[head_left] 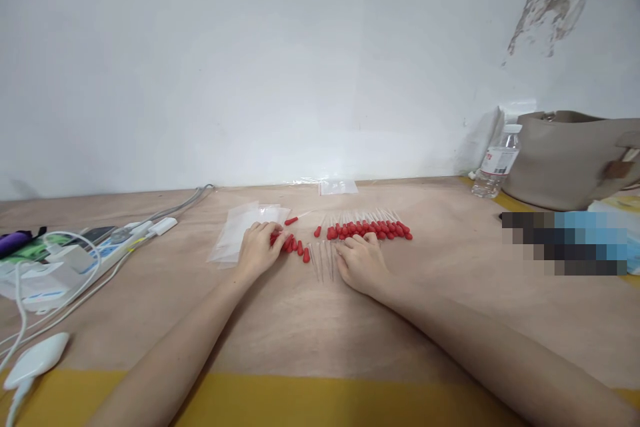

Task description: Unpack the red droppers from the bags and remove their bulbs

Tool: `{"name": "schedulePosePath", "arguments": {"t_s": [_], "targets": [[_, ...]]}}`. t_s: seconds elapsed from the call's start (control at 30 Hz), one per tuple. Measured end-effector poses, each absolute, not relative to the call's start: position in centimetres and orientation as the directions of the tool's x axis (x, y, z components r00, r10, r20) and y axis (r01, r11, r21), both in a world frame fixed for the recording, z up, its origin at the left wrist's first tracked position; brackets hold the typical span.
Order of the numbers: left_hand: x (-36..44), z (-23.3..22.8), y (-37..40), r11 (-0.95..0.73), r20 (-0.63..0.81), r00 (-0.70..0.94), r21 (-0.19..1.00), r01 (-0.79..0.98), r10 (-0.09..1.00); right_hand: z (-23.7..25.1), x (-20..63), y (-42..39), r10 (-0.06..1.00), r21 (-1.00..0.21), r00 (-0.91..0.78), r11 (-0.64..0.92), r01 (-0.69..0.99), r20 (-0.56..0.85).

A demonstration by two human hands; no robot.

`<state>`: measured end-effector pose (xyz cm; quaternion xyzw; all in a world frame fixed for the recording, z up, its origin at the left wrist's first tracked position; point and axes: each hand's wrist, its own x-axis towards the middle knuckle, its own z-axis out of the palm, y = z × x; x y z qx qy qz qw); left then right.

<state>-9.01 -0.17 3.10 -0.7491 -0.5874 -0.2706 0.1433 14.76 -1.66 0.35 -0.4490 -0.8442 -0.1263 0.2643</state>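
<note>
Capped tubes: a dense row of glass tubes with red ends (385, 231) is lying on the table (280, 330), beyond the right hand (364, 261); this part is looking done.
Bare tubes: a few glass tubes without caps (323, 261) are lying between the two hands, so, in my judgement, they are waiting for caps.
Loose red caps: several (300, 248) are lying beside the left hand (261, 245); the work is seeming well advanced, but not finished.
Direction of capped tubes: red ends are facing the person, clear ends are pointing to the wall (250, 67); on the right side, the long axes are leaning slightly left.
Direction of bare tubes: long axes are running roughly from wall side to person; which end is narrower, I cannot tell.
Left hand: fingers are curling narrowly over red caps; I cannot tell if it is gripping one.
Right hand: fingers are bending down beside the bare tubes; its grip is hiding from view.
</note>
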Motion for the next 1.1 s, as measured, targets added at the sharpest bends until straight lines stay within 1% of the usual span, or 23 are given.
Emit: {"name": "schedulePosePath", "arguments": {"t_s": [0.17,0.27,0.37,0.5,0.6,0.77,0.87,1.0,1.1], "targets": [[-8.9,3.9,-0.5,-0.235,0.603,0.113,0.127,0.964,0.79,0.8,14.6,-2.3,0.713,-0.069,-0.491,0.598,0.799,0.5],[-9.0,4.4,0.1,-0.185,0.574,0.085,0.118,0.976,0.814,1.0,14.5,-2.4,0.715,-0.081,-0.516,0.618,0.782,0.471],[-8.8,4.9,1.3,-0.126,0.476,0.079,0.068,0.99,0.876,1.2,14.4,-2.5,0.711,-0.083,-0.534,0.632,0.77,0.458],[-8.1,6.0,4.0,-0.016,0.269,0.025,-0.036,0.999,0.963,1.3,14.4,-2.4,0.677,-0.089,-0.589,0.686,0.722,0.442],[-7.6,6.4,6.3,0.015,0.166,-0.006,-0.052,0.999,0.986,1.2,14.3,-2.3,0.646,-0.08,-0.619,0.718,0.692,0.446],[-7.4,5.9,9.0,0.043,0.025,-0.042,-0.05,0.998,0.999,1.1,13.9,-1.6,0.519,0.029,-0.738,0.809,0.587,0.431],[-7.6,5.4,9.8,0.06,0.004,-0.06,-0.048,0.997,0.998,1.0,13.8,-1.2,0.485,0.053,-0.77,0.832,0.552,0.416],[-7.8,4.9,10.2,0.053,0.014,-0.052,-0.038,0.998,0.999,0.9,13.6,-0.9,0.511,0.042,-0.761,0.819,0.572,0.401],[-7.6,5.2,9.8,0.039,0.069,-0.037,-0.028,0.999,0.997,0.9,13.4,-0.9,0.523,0.032,-0.751,0.812,0.583,0.403]]}}
